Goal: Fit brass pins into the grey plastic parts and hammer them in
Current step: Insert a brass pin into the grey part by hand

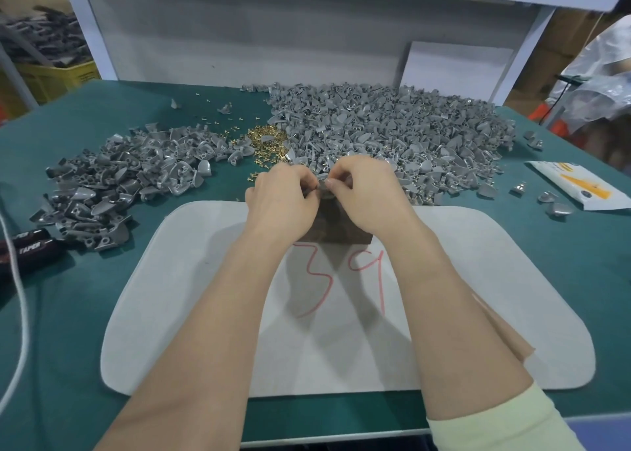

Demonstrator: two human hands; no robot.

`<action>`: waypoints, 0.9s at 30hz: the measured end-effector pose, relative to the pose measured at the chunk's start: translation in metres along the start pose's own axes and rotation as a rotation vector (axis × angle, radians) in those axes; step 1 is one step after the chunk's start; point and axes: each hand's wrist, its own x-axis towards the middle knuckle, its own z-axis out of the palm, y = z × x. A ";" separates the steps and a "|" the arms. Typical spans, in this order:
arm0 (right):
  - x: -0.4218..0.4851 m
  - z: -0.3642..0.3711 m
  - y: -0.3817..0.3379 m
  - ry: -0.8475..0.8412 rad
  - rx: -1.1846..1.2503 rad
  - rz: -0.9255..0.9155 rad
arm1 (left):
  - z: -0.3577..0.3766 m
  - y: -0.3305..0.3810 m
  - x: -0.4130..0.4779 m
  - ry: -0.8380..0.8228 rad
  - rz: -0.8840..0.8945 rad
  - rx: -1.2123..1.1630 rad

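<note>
My left hand [283, 194] and my right hand [362, 187] meet over a dark block [333, 225] at the far edge of the white mat [177, 297]. Between their fingertips they pinch one grey plastic part [323, 180], mostly hidden by the fingers. Whether a pin sits in it I cannot tell. A small heap of brass pins [264, 140] lies just beyond my left hand. A big pile of grey parts [392, 133] spreads behind and to the right, and a smaller pile [119, 177] lies to the left.
The green table [68, 314] carries a black tool marked TAPER [27, 246] and a white cord [20, 297] at the left edge. A white and yellow packet [580, 184] and a few stray grey parts [553, 205] lie at the right. A white board [454, 68] leans at the back.
</note>
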 end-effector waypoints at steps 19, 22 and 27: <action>-0.001 0.008 -0.013 0.027 -0.309 -0.078 | 0.000 0.001 0.001 0.003 0.008 0.049; -0.001 0.010 -0.013 0.035 -0.300 -0.075 | 0.000 0.002 0.001 0.007 0.010 0.066; 0.000 0.004 -0.006 -0.001 -0.071 0.025 | -0.001 0.002 0.000 0.023 -0.007 0.056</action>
